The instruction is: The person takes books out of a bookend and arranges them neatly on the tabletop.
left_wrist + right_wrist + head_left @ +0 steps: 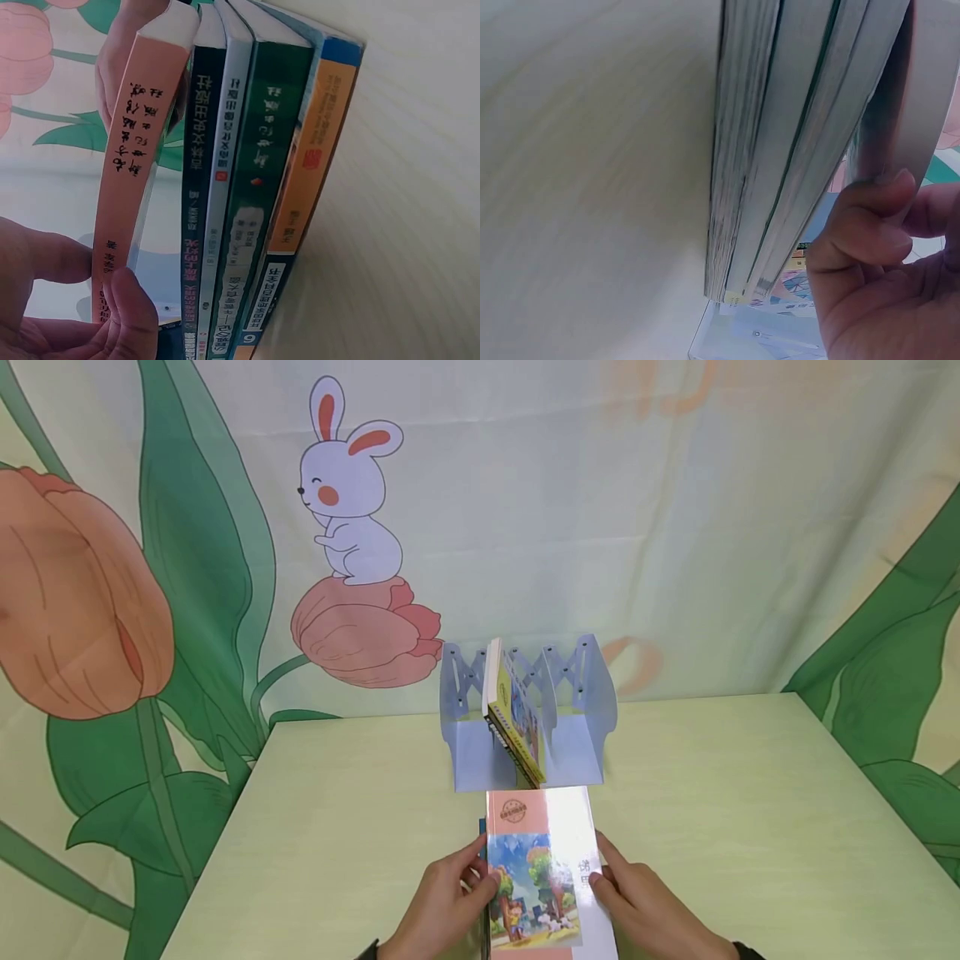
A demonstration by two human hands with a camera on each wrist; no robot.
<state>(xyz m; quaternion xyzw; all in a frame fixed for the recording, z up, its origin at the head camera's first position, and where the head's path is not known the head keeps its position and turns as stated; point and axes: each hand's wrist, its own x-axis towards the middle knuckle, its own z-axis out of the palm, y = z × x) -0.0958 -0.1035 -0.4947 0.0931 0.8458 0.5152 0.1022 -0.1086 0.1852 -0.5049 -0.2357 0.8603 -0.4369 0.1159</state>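
At the lower centre of the head view, the left hand (446, 895) and the right hand (642, 900) pinch opposite edges of a pink-spined book (532, 893), angled above a stack (780, 150) (4 spines (270, 112) show in the left wrist view) on the tabletop (337, 827), just below a pale blue rack (476, 764) holding leaning books (517, 710).

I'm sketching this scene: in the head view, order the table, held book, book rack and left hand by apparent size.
1. Table
2. Held book and book rack: too close to rank
3. Left hand
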